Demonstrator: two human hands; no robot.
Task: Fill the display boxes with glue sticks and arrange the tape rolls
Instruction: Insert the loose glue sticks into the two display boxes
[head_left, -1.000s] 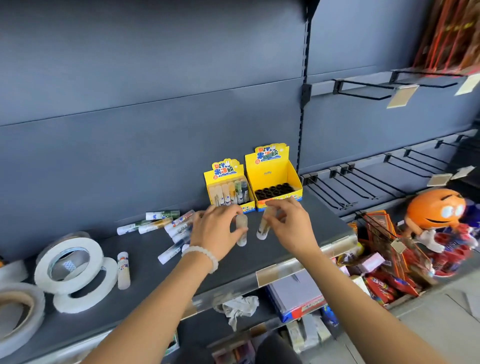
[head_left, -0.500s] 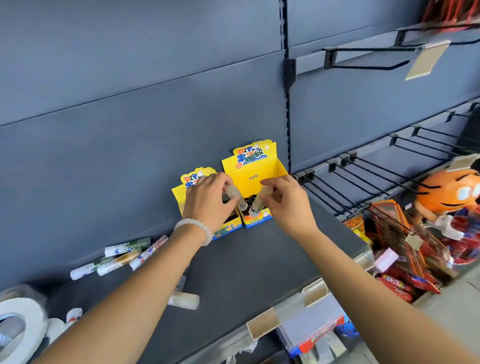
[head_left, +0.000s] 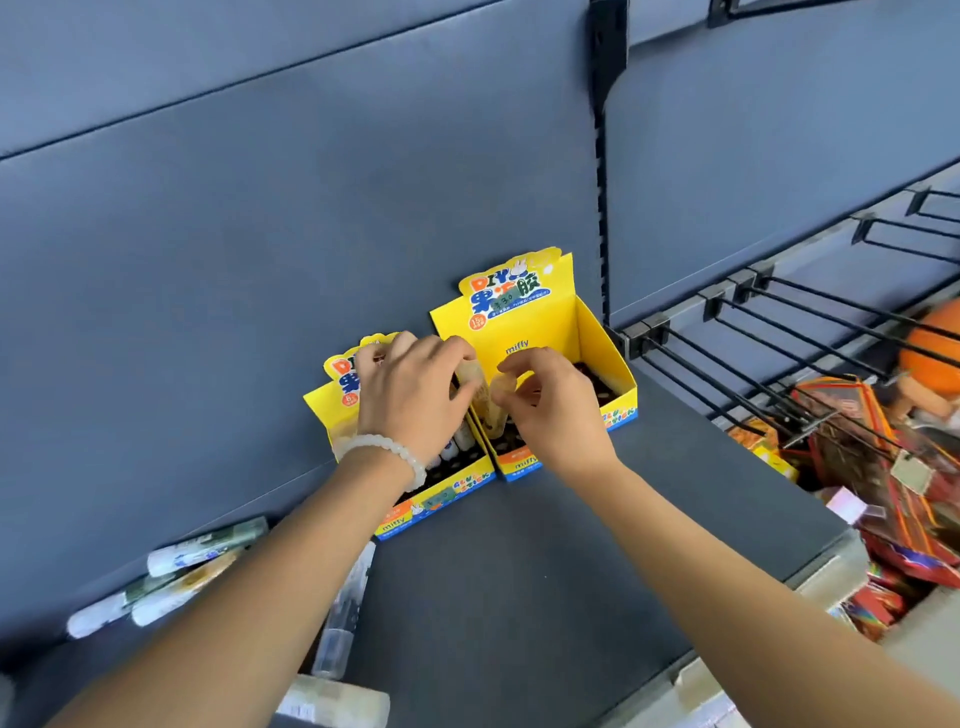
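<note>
Two yellow display boxes stand against the back panel of the dark shelf: the left box (head_left: 441, 501) holds several glue sticks, the right box (head_left: 597, 338) shows a dark insert with holes. My left hand (head_left: 410, 395) grips a pale glue stick (head_left: 480, 400) upright at the front left corner of the right box. My right hand (head_left: 550, 410) pinches a second glue stick (head_left: 503, 384) right beside it, over the same box. Loose glue sticks (head_left: 197, 551) lie on the shelf at the left. No tape rolls are in view.
More loose glue sticks (head_left: 343, 613) lie by my left forearm, one (head_left: 332, 701) at the bottom edge. Black wire pegs (head_left: 779, 338) jut out at the right above packets of snacks (head_left: 883, 467) and an orange figure (head_left: 930, 353). The shelf's front edge (head_left: 727, 649) runs diagonally.
Both hands carried a glue stick each from the shelf up to the right box and now hold them lower over its front left corner. The view moved closer, and the tape rolls left the frame.
</note>
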